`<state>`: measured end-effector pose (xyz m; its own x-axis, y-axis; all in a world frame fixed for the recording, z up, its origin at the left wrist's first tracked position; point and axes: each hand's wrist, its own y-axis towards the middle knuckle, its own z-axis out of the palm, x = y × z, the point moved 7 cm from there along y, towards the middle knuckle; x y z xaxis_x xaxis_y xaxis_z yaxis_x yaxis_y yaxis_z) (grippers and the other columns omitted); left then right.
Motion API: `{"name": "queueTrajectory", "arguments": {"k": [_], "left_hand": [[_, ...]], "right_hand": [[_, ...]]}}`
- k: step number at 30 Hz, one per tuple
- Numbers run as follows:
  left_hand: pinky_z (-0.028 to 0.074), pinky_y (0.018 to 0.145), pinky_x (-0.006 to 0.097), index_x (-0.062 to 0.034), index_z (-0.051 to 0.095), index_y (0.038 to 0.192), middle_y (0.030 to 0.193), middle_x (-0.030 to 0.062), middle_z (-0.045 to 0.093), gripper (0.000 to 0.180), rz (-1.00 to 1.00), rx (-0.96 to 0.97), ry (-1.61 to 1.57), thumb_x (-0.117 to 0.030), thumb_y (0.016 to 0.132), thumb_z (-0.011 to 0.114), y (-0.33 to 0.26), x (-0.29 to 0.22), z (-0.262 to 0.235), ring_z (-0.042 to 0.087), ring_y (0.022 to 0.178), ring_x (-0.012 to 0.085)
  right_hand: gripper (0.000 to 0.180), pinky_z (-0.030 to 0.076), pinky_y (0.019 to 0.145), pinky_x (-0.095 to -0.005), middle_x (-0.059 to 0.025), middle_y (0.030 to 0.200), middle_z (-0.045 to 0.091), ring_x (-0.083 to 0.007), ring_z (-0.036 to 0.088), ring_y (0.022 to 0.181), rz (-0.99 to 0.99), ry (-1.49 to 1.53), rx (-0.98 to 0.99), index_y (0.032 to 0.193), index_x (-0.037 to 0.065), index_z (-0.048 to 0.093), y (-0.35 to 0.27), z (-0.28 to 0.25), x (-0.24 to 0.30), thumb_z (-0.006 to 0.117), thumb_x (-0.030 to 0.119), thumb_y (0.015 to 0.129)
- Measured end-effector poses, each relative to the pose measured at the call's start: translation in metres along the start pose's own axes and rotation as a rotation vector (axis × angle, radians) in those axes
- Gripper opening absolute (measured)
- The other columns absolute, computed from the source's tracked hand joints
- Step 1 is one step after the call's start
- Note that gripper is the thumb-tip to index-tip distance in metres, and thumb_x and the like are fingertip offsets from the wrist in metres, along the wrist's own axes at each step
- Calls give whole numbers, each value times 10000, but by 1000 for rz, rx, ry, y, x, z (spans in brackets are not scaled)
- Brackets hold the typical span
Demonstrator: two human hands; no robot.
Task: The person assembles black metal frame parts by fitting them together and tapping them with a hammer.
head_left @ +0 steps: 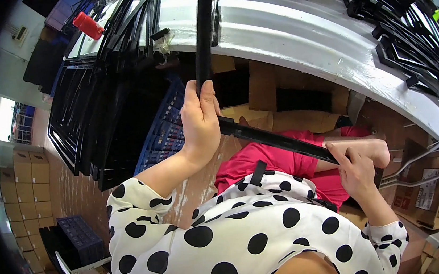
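A black L-shaped frame piece [278, 139] is held over my lap, one bar running up past the table edge and the other slanting down to the right. My left hand [200, 118] is wrapped round the upright bar just above the corner. At the far end of the slanting bar, my right hand [354, 170] grips the tip between thumb and fingers. A hammer [216, 17] lies on the white table [284, 36] beside the upright bar. The top of that bar runs out of view.
Many black frames [86, 116] lean in a stack at the left, with a red bottle [88, 26] above them. More black frame parts [407, 42] cover the table's right side. A blue crate [162, 127] and cardboard boxes [262, 87] sit under the table. Cartons [25, 184] are piled far left.
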<state>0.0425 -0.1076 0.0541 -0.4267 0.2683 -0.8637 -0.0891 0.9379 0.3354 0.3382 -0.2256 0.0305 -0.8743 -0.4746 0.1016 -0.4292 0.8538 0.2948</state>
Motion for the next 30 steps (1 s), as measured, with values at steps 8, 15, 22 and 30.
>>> {"name": "queueTrajectory", "arguments": {"k": [8,15,22,30], "left_hand": [[343,447,269,-26,455,890,546,18,426,261,32,-58,-2,-262,995,417,9,-6,-5,421,476,102],[330,479,245,-24,501,953,621,-32,414,228,-32,-73,-17,-246,983,459,2,13,1,396,551,69],[340,521,205,-74,447,878,602,-29,367,221,-17,-76,-191,-242,1008,386,-12,24,-5,360,539,60],[336,509,206,-79,437,799,599,-27,377,282,46,-157,-250,-268,1005,400,7,0,-12,354,527,59]], "right_hand": [[633,379,423,-308,-37,667,421,-171,472,526,-37,-74,-50,1310,247,519,13,-5,2,626,71,711],[637,396,424,-274,-14,684,432,-136,520,583,-57,-188,147,1381,306,406,19,-2,-11,527,134,780],[714,379,416,-252,-26,701,457,-132,526,580,-128,-224,127,1442,305,285,17,1,-7,546,137,799],[587,460,597,-282,-34,754,474,-152,537,694,-145,-169,-117,1402,309,377,36,-40,-5,550,287,842]]}}
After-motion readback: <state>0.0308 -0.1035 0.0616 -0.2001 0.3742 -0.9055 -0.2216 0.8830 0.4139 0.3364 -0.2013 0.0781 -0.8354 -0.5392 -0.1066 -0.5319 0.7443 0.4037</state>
